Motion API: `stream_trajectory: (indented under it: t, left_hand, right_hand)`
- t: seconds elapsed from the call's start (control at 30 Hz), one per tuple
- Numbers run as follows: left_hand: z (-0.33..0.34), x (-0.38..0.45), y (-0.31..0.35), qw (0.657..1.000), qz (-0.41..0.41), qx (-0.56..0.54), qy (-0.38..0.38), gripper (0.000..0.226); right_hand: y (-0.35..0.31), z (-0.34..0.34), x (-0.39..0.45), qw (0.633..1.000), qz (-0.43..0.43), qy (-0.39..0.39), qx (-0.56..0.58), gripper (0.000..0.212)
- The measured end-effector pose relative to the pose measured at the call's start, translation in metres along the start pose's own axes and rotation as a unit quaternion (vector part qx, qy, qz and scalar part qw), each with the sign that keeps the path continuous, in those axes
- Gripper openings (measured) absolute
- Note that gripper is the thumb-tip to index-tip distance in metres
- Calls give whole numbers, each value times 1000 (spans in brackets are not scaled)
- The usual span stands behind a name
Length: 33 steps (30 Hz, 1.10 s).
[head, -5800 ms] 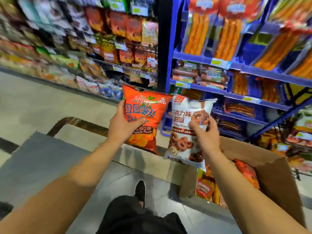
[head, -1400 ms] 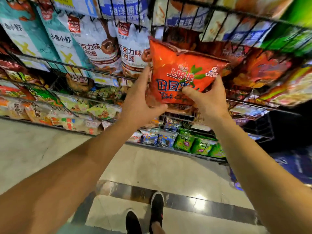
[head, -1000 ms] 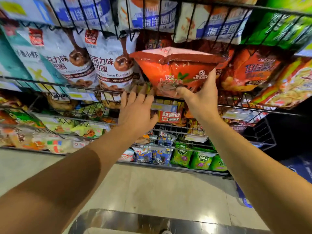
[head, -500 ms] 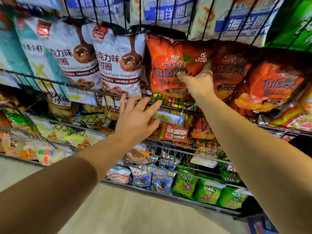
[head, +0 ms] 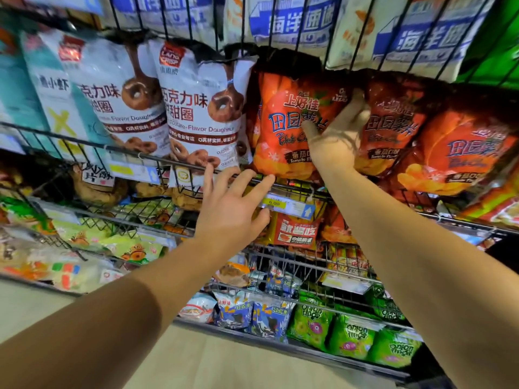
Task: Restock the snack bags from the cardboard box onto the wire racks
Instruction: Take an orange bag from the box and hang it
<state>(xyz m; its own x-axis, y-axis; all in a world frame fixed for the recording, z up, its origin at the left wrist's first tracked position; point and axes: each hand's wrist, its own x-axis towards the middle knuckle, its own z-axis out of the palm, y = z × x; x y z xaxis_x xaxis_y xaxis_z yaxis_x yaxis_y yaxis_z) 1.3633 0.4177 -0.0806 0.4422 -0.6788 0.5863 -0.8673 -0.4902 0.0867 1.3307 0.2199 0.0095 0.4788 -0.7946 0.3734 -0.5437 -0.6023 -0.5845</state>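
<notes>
Head cam showed the right hand (head: 335,133) flat against the front of the orange tomato chip bag (head: 283,130), thumb across the print, fingers reaching round the bag's right edge; whether they curled behind it I could not tell. Bag stood upright on the wire rack (head: 196,164), behind its front rail, between the chocolate doughnut bag (head: 202,113) on its left and more orange chip bags (head: 393,127) on its right. Left hand (head: 233,209) was spread, fingers straight, holding nothing, fingertips at the rail just below the orange bag's bottom left corner. Price tag (head: 286,204) hung on the rail beside that hand. Green onion ring bags (head: 351,335) sat on the bottom rack.
</notes>
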Motion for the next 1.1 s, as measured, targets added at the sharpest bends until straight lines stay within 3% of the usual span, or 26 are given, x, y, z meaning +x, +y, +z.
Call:
stream_trajectory:
  t: [0.03, 0.1, 0.17, 0.3, 0.5, 0.6, 0.77, 0.87, 0.97, 1.1]
  left_hand:
    - [1, 0, 0, 1000, 0, 1, 1, 54]
    - [2, 0, -2, 1000, 1, -1, 5, 54]
    - [4, -1, -3, 1000, 3, 1, 9, 54]
    - [6, -1, -4, 1000, 11, -5, 14, 54]
    - [7, -2, -5, 1000, 13, -6, 26, 54]
    - [6, -1, -4, 1000, 12, -8, 17, 55]
    - [-2, -1, -5, 1000, 11, -6, -1, 55]
    - [-28, 8, 2, 996, -16, -19, -88, 61]
    - [-62, 20, 9, 978, -72, -39, -192, 64]
    - [-110, 24, 21, 974, -100, -24, -200, 67]
  right_hand:
    - [0, 1, -3, 995, -82, 47, -39, 83]
    - [-1, 2, -12, 956, -246, 60, -146, 75]
    - [4, 7, -16, 918, -334, 32, -212, 90]
    - [7, 8, -4, 907, -298, -13, -296, 128]
    - [11, 12, -13, 894, -316, 76, -308, 123]
    - [5, 17, -9, 887, -312, 79, -332, 124]
    - [-7, 22, -12, 889, -296, 7, -351, 120]
    - [-16, 2, -17, 903, -277, -52, -324, 119]
    - [-31, -25, -18, 902, -266, -124, -318, 105]
    - [-49, -59, -23, 903, -237, -213, -287, 94]
